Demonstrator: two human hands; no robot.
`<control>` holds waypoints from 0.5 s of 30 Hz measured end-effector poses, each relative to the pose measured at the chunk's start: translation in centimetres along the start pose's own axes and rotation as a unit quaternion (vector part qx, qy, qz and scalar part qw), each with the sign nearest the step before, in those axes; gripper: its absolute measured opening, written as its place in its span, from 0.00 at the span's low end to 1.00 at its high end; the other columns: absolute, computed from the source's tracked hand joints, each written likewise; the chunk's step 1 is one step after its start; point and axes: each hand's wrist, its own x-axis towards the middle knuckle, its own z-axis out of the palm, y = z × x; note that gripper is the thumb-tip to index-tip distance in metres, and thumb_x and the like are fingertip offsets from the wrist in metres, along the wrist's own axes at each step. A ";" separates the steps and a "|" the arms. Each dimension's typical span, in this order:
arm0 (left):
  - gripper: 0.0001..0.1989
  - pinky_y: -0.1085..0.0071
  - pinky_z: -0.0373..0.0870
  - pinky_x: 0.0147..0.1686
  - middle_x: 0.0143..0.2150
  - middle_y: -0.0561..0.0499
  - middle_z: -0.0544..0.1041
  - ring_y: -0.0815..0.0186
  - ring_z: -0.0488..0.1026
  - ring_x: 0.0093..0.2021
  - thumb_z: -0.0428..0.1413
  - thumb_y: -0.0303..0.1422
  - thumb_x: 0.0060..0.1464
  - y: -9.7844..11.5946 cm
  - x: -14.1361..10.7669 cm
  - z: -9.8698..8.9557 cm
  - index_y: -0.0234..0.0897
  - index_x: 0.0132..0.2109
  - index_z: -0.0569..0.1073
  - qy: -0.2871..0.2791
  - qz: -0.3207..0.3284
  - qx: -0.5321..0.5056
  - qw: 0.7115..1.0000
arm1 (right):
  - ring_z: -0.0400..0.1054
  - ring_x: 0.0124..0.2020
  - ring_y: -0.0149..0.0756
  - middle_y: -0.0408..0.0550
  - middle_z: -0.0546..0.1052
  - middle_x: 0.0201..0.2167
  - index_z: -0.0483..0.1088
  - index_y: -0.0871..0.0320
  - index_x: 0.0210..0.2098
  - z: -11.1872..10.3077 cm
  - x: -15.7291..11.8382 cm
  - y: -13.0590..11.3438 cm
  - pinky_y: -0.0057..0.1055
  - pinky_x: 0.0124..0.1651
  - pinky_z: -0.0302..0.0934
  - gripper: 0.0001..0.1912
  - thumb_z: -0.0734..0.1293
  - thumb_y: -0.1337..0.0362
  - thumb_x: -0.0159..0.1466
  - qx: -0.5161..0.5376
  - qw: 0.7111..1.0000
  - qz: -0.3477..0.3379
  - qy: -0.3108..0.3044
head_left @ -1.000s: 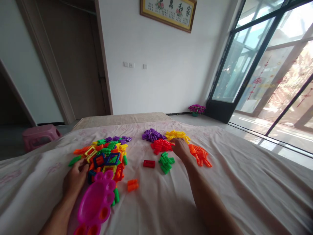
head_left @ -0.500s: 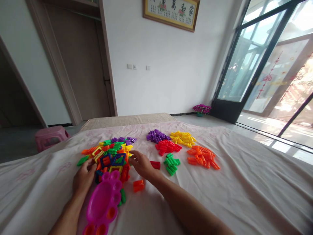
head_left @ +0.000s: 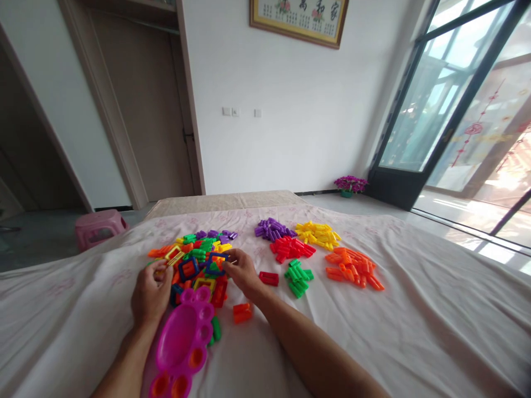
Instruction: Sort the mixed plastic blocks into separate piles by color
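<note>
My left hand [head_left: 151,293] is closed, thumb and fingers pinching yellow square frames [head_left: 176,259] at the left side of a mixed pile. My right hand [head_left: 244,273] pinches the edge of a blue square frame [head_left: 209,264] over the pile's right side. Another blue frame [head_left: 182,269] lies between the hands, with a yellow frame [head_left: 197,285] below it. Around them are green pieces [head_left: 198,255], orange pieces and red pieces [head_left: 219,292]. A magenta palette-like tray [head_left: 161,331] lies nearest me, with orange in several of its small cups.
Sorted piles of purple [head_left: 271,229], yellow [head_left: 318,235], red [head_left: 291,249], green [head_left: 297,279] and orange pieces [head_left: 354,268] lie to the right. A red piece [head_left: 269,278] and an orange piece [head_left: 242,313] lie singly. A pink stool [head_left: 99,224] stands left of the cloth-covered surface [head_left: 415,309].
My right hand has closed on the blue frame and tilted it up. My left hand has lifted slightly with the yellow frames. The whole view has shifted a little.
</note>
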 end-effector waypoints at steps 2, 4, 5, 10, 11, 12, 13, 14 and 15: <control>0.24 0.64 0.73 0.46 0.47 0.44 0.81 0.56 0.79 0.44 0.51 0.48 0.56 0.2 0.2 0.1 0.37 0.51 0.76 -0.063 -0.007 -0.024 0.998 | 0.69 0.28 0.31 0.41 0.75 0.29 0.75 0.58 0.44 -0.2 -0.1 -0.5 0.26 0.29 0.65 0.19 0.67 0.65 0.52 0.035 0.999 -0.003 0.005; 0.23 0.65 0.73 0.46 0.45 0.44 0.82 0.56 0.79 0.45 0.53 0.47 0.54 0.0 0.6 0.7 0.37 0.50 0.77 -0.125 -0.018 -0.046 0.991 | 0.69 0.28 0.31 0.42 0.75 0.30 0.74 0.59 0.45 -0.3 -0.2 -0.9 0.27 0.29 0.66 0.20 0.67 0.64 0.52 0.070 0.998 -0.007 0.001; 0.22 0.65 0.74 0.46 0.44 0.45 0.83 0.56 0.80 0.45 0.54 0.46 0.53 -0.3 0.8 1.1 0.37 0.49 0.77 -0.140 -0.021 -0.053 0.988 | 0.69 0.28 0.31 0.42 0.75 0.30 0.74 0.59 0.45 -0.3 -0.2 -1.1 0.27 0.29 0.67 0.20 0.67 0.64 0.52 0.085 0.996 -0.007 -0.004; 0.20 0.65 0.75 0.45 0.41 0.45 0.84 0.56 0.81 0.43 0.57 0.45 0.52 -0.9 1.3 1.9 0.37 0.45 0.78 -0.150 -0.025 -0.066 0.986 | 0.68 0.27 0.30 0.41 0.75 0.29 0.74 0.58 0.44 -0.1 -0.3 -1.1 0.26 0.29 0.65 0.19 0.66 0.64 0.52 0.100 0.994 -0.017 -0.030; 0.20 0.63 0.75 0.45 0.41 0.44 0.84 0.55 0.81 0.43 0.57 0.46 0.52 -0.8 1.2 1.7 0.37 0.45 0.78 -0.145 -0.027 -0.061 0.987 | 0.69 0.27 0.30 0.41 0.76 0.29 0.75 0.58 0.45 0.0 -0.3 -1.0 0.26 0.30 0.66 0.19 0.67 0.64 0.53 0.099 0.994 -0.021 -0.036; 0.20 0.62 0.75 0.46 0.42 0.44 0.84 0.54 0.80 0.44 0.57 0.47 0.52 -0.4 1.1 1.4 0.38 0.45 0.78 -0.135 -0.025 -0.056 0.989 | 0.70 0.29 0.31 0.42 0.76 0.30 0.75 0.57 0.45 0.1 -0.2 -0.9 0.27 0.31 0.66 0.19 0.67 0.64 0.53 0.098 0.994 -0.027 -0.043; 0.21 0.62 0.74 0.47 0.43 0.44 0.83 0.54 0.80 0.45 0.57 0.48 0.52 0.0 0.9 1.0 0.38 0.46 0.77 -0.120 -0.018 -0.053 0.991 | 0.71 0.31 0.32 0.42 0.77 0.31 0.75 0.57 0.45 0.2 -0.1 -0.8 0.28 0.34 0.67 0.19 0.67 0.64 0.53 0.094 0.994 -0.035 -0.049; 0.21 0.62 0.74 0.48 0.44 0.45 0.83 0.54 0.80 0.45 0.57 0.48 0.52 0.6 0.8 0.6 0.39 0.47 0.76 -0.102 -0.009 -0.055 0.993 | 0.72 0.33 0.33 0.42 0.77 0.32 0.75 0.56 0.45 0.3 -0.1 -0.7 0.29 0.36 0.68 0.18 0.67 0.64 0.54 0.087 0.994 -0.045 -0.053; 0.21 0.62 0.73 0.49 0.45 0.45 0.82 0.55 0.79 0.45 0.57 0.47 0.53 1.2 0.7 0.2 0.39 0.48 0.76 -0.079 0.005 -0.066 0.995 | 0.72 0.34 0.34 0.43 0.77 0.33 0.75 0.56 0.45 0.3 0.0 -0.5 0.30 0.39 0.68 0.18 0.68 0.64 0.54 0.077 0.994 -0.056 -0.054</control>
